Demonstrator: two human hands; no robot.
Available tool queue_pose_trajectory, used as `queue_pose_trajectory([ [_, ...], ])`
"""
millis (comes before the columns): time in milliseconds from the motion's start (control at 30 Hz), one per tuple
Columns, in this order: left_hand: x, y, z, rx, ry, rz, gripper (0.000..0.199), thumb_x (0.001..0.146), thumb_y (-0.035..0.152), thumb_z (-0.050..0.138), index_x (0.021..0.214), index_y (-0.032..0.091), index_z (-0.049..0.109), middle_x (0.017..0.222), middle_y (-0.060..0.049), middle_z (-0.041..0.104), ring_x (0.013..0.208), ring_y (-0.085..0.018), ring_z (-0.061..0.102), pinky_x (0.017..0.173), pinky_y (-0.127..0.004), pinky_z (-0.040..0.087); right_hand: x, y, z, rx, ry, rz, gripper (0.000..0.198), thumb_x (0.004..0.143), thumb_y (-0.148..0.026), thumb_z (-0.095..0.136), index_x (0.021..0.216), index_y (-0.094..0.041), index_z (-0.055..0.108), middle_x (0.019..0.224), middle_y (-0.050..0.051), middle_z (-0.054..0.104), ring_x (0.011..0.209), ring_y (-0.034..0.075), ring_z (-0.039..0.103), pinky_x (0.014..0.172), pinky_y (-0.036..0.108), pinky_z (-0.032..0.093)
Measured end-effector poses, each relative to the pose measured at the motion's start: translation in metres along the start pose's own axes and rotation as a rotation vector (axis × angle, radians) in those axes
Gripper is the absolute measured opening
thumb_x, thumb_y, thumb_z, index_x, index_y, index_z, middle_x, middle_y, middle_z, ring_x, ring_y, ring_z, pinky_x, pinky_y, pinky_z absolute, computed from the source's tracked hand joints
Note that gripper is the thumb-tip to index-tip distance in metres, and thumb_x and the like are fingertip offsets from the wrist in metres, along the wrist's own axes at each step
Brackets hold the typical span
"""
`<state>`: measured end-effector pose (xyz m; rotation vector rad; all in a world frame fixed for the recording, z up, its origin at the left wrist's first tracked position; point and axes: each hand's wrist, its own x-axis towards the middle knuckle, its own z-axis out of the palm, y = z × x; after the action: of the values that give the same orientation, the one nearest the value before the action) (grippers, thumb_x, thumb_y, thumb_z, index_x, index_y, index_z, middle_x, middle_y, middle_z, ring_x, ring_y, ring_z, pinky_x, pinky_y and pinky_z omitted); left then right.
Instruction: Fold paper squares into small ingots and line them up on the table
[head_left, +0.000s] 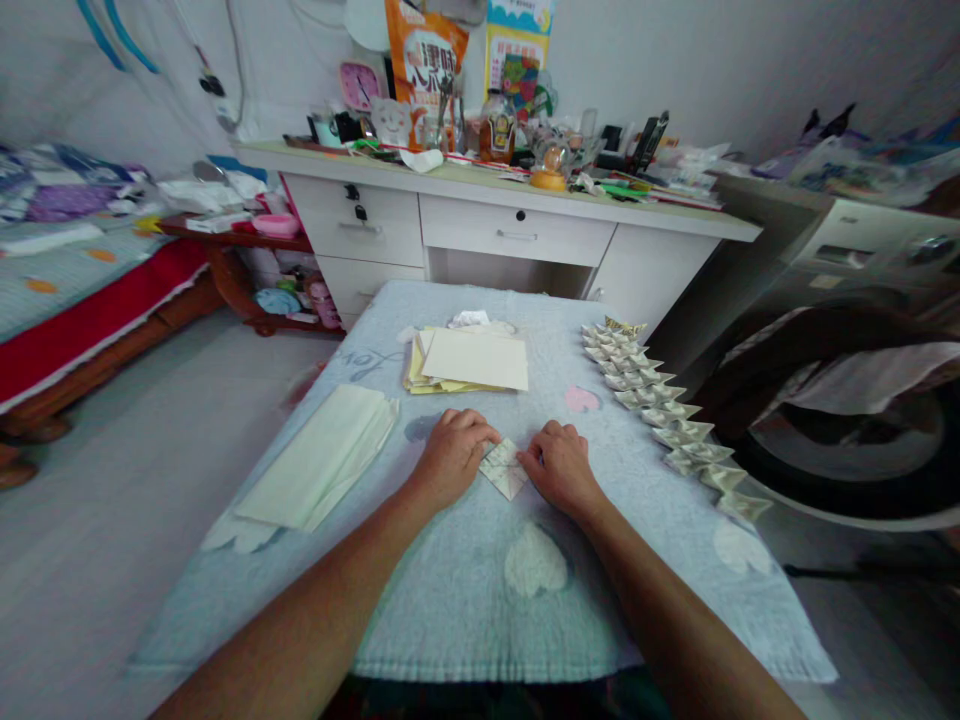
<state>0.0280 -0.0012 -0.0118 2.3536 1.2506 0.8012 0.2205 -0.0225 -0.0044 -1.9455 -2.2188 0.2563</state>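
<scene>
A small diamond-shaped piece of folded paper (505, 472) lies on the cloth-covered table, showing crossing crease lines. At its upper left edge my left hand (452, 452) has its fingers closed and pressed together on the paper. My right hand (561, 465) is curled, with the thumb against the paper's right corner. Beyond the hands sits a stack of cream and yellow paper sheets (476, 358). Long pale folded sheets (319, 455) lie to the left. Along the right runs a row of several pointed folded-paper pieces (651, 395).
The light blue tablecloth (442, 610) has heart patterns. Crumpled white paper (469, 318) is behind the stack. A white desk (517, 232) crowded with jars and bags stands at the back. A bed (90, 270) is at the left, a washing machine (847, 250) at the right.
</scene>
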Motion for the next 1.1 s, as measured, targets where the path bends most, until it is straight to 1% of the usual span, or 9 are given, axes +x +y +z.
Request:
queue_pose_trajectory([
  [200, 0.002, -0.002, 0.011, 0.015, -0.051, 0.056, 0.026, 0.088, 0.017, 0.051, 0.100, 0.027, 0.072, 0.100, -0.003, 0.061, 0.097, -0.020, 0.045, 0.089, -0.034, 0.039, 0.000, -0.001, -0.002, 0.008, 0.002, 0.013, 0.025, 0.087, -0.038, 0.056, 0.073, -0.019, 0.065, 0.091, 0.006, 0.058, 0.091, 0.022, 0.047, 0.073, 0.032, 0.028],
  [367, 0.000, -0.005, 0.010, 0.060, -0.087, 0.072, 0.027, 0.088, 0.021, 0.054, 0.107, 0.032, 0.071, 0.108, -0.003, 0.059, 0.100, -0.020, 0.044, 0.092, -0.035, 0.039, -0.001, 0.000, 0.000, 0.021, 0.010, 0.019, 0.024, 0.086, -0.038, 0.058, 0.073, -0.019, 0.065, 0.091, 0.006, 0.058, 0.092, 0.022, 0.047, 0.073, 0.032, 0.028],
  [567, -0.001, -0.004, 0.009, 0.119, -0.130, 0.073, 0.028, 0.090, 0.023, 0.052, 0.110, 0.033, 0.069, 0.109, -0.003, 0.060, 0.099, -0.020, 0.046, 0.090, -0.035, 0.041, -0.001, -0.002, -0.001, 0.018, 0.004, 0.029, 0.024, 0.086, -0.039, 0.057, 0.075, -0.019, 0.066, 0.093, 0.007, 0.057, 0.093, 0.023, 0.046, 0.075, 0.033, 0.028],
  [767, -0.003, -0.004, 0.010, 0.145, -0.123, 0.070, 0.030, 0.088, 0.021, 0.054, 0.111, 0.033, 0.069, 0.112, -0.003, 0.060, 0.100, -0.020, 0.047, 0.090, -0.035, 0.042, -0.001, 0.005, -0.004, 0.052, -0.023, 0.030, 0.023, 0.087, -0.037, 0.057, 0.075, -0.019, 0.066, 0.094, 0.006, 0.056, 0.093, 0.022, 0.046, 0.075, 0.032, 0.028],
  [967, -0.003, -0.005, 0.010, 0.165, -0.130, 0.069, 0.034, 0.086, 0.015, 0.055, 0.112, 0.033, 0.068, 0.113, -0.003, 0.060, 0.101, -0.021, 0.047, 0.091, -0.036, 0.042, -0.002, 0.018, -0.007, 0.113, -0.002, 0.047, 0.016, 0.083, -0.035, 0.062, 0.076, -0.020, 0.063, 0.094, 0.005, 0.055, 0.093, 0.022, 0.046, 0.076, 0.033, 0.029],
  [1033, -0.003, -0.005, 0.010, 0.167, -0.132, 0.070, 0.034, 0.085, 0.015, 0.056, 0.112, 0.033, 0.068, 0.113, -0.003, 0.060, 0.101, -0.021, 0.047, 0.091, -0.036, 0.043, -0.003, 0.022, -0.008, 0.171, 0.014, 0.048, 0.013, 0.085, -0.031, 0.059, 0.079, -0.020, 0.063, 0.094, 0.004, 0.056, 0.092, 0.021, 0.047, 0.077, 0.032, 0.030],
  [1100, -0.003, -0.005, 0.011, 0.166, -0.131, 0.073, 0.034, 0.086, 0.015, 0.055, 0.112, 0.033, 0.069, 0.114, -0.003, 0.060, 0.101, -0.021, 0.047, 0.091, -0.036, 0.043, -0.003, 0.024, -0.009, 0.229, 0.059, 0.039, 0.012, 0.087, -0.029, 0.054, 0.085, -0.021, 0.063, 0.096, 0.004, 0.056, 0.094, 0.021, 0.047, 0.080, 0.033, 0.032],
])
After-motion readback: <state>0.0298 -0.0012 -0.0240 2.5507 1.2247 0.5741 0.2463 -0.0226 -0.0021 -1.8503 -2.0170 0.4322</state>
